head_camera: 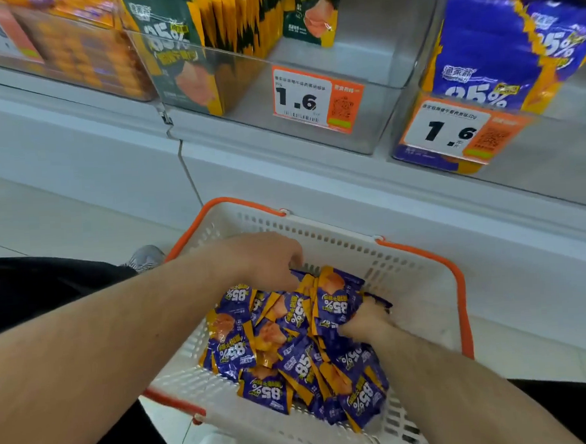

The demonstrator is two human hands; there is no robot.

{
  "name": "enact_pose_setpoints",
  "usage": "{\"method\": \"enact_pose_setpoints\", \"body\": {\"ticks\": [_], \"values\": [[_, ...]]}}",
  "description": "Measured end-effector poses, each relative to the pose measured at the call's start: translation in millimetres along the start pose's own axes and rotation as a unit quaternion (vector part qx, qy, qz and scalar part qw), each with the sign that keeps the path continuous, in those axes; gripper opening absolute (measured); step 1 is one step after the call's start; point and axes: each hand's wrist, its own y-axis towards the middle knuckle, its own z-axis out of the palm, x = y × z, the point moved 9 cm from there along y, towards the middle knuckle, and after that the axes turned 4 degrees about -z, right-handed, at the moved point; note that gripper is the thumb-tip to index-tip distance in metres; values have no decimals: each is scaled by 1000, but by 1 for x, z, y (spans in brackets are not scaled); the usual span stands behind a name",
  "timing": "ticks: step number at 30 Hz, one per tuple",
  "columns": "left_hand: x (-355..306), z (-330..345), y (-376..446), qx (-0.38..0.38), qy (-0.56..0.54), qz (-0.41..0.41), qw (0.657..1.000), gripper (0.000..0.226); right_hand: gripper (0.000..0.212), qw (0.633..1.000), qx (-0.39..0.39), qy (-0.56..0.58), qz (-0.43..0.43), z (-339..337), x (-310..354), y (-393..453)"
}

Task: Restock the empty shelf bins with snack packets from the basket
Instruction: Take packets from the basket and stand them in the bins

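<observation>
Down on the floor below the shelf, a white basket [422, 289] with orange handles holds a heap of purple snack packets [292, 352]. Both hands reach into it: the left hand [266, 261] curls its fingers onto the heap's far edge, while the right hand [363, 324] grips a bunch of packets. Above, one clear bin [362, 80] stands partly bare.

Open basket [422, 282] top; orange handles [459, 301] aside.
</observation>
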Motion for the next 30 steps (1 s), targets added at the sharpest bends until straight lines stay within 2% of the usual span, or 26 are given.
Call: {"method": "enact_pose_setpoints", "body": {"ticks": [2,3,6,11,14,17,20,22,24,26,27,28,30], "values": [[0,3,5,9,-2,0,1000,45,98,997,14,69,14,17,-8,10],[0,4,7,14,-4,0,1000,45,98,997,19,74,14,25,-11,17],[1,5,12,20,-11,-3,1000,46,55,999,5,35,-6,28,-10,23],[1,6,15,22,-15,-4,1000,43,21,999,-33,-13,-31,12,5,0],[5,7,14,21,-16,-10,1000,43,11,991,-53,-117,-42,0,15,-17],[10,7,9,19,-17,-22,999,44,11,981,-61,-166,-84,-25,35,-31],[9,6,2,11,-14,-14,1000,49,20,974,-66,-177,-127,-73,65,-57],[0,3,-5,-7,-15,14,1000,65,18,972,-57,-159,-160,-114,89,-81],[-15,-4,-14,-44,-1,58,997,91,7,978,-52,-82,-186,-153,106,-104],[-33,-15,-25,-102,5,105,989,111,16,980,-34,90,-174,-182,106,-121],[-43,-22,-31,-143,-5,131,981,113,22,968,-15,197,-155,-191,101,-128],[-53,-31,-38,-193,-23,163,967,109,26,948,13,284,-141,-197,97,-135],[-70,-51,-54,-307,-49,226,923,84,34,913,71,382,-128,-201,93,-151]]}}
